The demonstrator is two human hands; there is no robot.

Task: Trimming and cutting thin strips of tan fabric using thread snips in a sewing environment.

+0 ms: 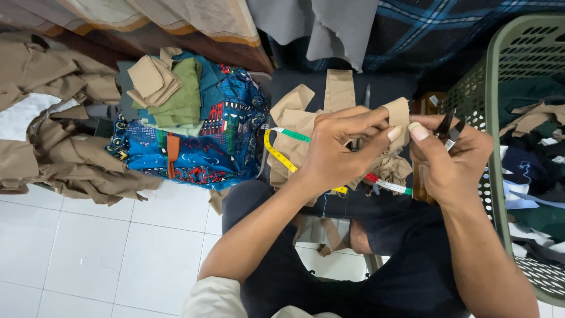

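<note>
Khaki garments (65,147) lie heaped at far left on the white tiled floor (118,247). Just right of them sits a blue patterned cloth (206,147), with folded tan and green pieces (168,88) stacked on its far side. Further right, tan fabric offcuts (300,126) rest on a dark surface over the person's lap, and a multicoloured measuring tape (282,156) runs across them from left to right. The left hand (341,150) is closed in a pinch, thumb and fingertips gripping a tan fabric strip (399,115) held up above the offcuts. Just beside it, the right hand (450,159) also pinches that strip with thumb and forefinger, while its other fingers curl round small black scissors (448,126), blades pointing away. At far right stands a green plastic laundry basket (500,88) holding dark and tan scraps.
</note>
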